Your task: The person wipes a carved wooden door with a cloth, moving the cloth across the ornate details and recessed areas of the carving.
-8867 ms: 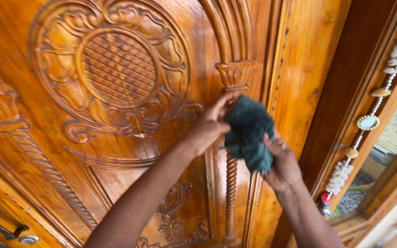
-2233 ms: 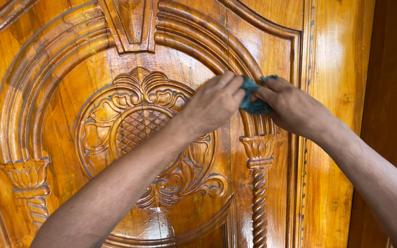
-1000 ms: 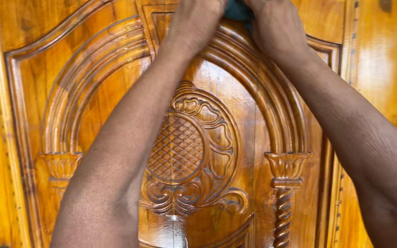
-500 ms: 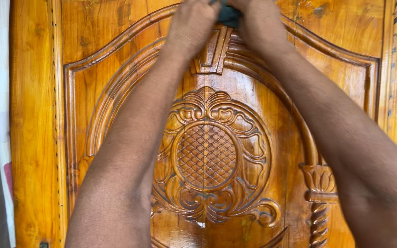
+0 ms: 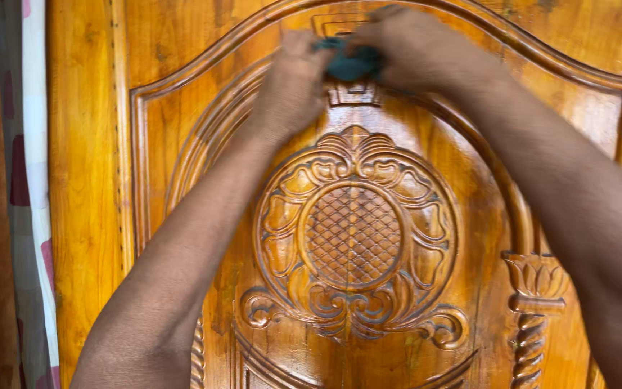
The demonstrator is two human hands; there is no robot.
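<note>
While both arms reach up to the top of the carved wooden door, the left hand and the right hand meet at about 12 o'clock above the round medallion, with a small teal cloth bunched between them. The cloth sits against the keystone block at the crown of the carved arch, so the hands are placed where its grooves are; each hand closes its fingers on one end of the cloth, the left from 9 o'clock and the right from 3 o'clock. The frame is blurred by motion there, so it seems the fingers are curled and pressed together in a pinch, though single fingertips cannot be told apart. The varnished wood shines amber, and the lattice centre of the medallion lies well below the hands, at the middle of the view. A twisted column with a lotus capital stands at 4 o'clock. At 9 o'clock, beside the door's edge, hangs a pale curtain with dull red patches. No package, label or sign shows anywhere.
</note>
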